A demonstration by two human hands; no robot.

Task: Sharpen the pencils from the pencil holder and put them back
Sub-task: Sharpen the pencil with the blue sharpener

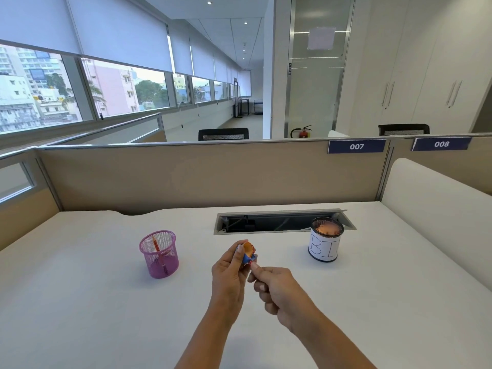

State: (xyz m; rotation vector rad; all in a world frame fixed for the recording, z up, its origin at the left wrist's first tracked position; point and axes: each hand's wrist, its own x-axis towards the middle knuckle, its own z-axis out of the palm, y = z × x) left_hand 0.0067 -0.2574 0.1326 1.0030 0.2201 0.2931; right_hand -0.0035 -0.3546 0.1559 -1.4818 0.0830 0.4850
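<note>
Over the middle of the white desk, my left hand [231, 270] grips a small blue sharpener [249, 258] with a curl of orange shavings [249, 248] standing on top of it. My right hand [277, 286] pinches a pencil [253, 265] that is pushed into the sharpener; almost all of the pencil is hidden by my fingers. To the left stands a pink mesh pencil holder [159, 253] with a red pencil [159, 250] leaning inside it.
A mesh cup with a paper label reading "BI" [325, 242], filled with shavings, stands at the right. Behind it is an open cable tray [279, 222] set into the desk [106, 315]. Beige partition panels [186, 177] close the back and sides.
</note>
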